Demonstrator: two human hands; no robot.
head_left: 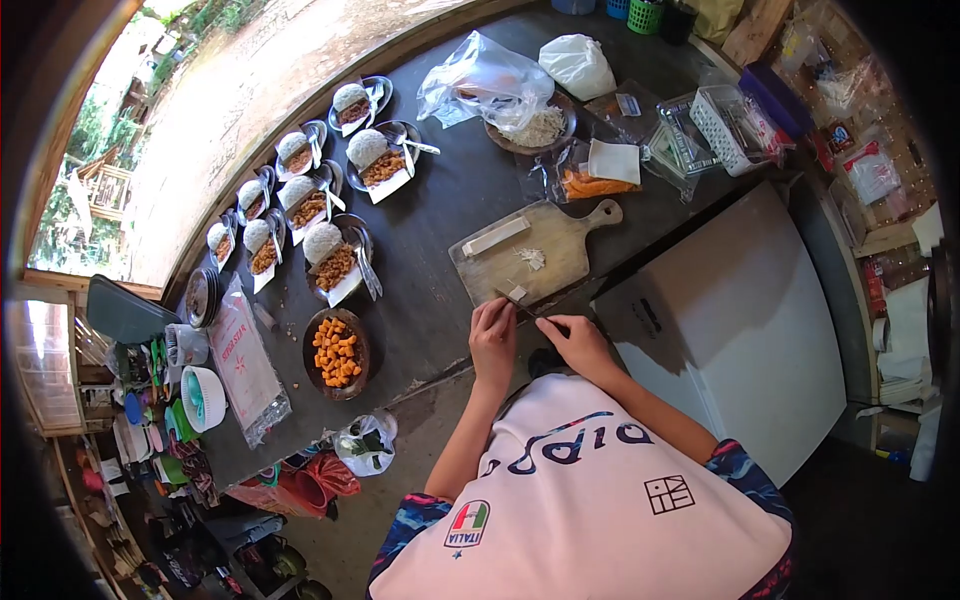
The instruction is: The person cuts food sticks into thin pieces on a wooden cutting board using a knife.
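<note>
Both my hands are at the near edge of a wooden cutting board [555,235], fingers pinched close together. My left hand [493,340] is closed beside a small whitish piece [516,293]. My right hand [580,345] is closed at one end of a thin, stick-like thing [529,312] that runs between the two hands; its kind is too small to tell. On the board lie a long whitish block [497,237] and a little heap of thin pale slivers [531,259].
Several bowls of rice and brown food [382,165] stand at the left, with spoons and white paper. Nearer is a bowl of orange cubes [338,353]. Behind the board are an orange-filled plastic bag [590,180] and a white basket [725,130]. A white chest-like appliance [750,320] stands right.
</note>
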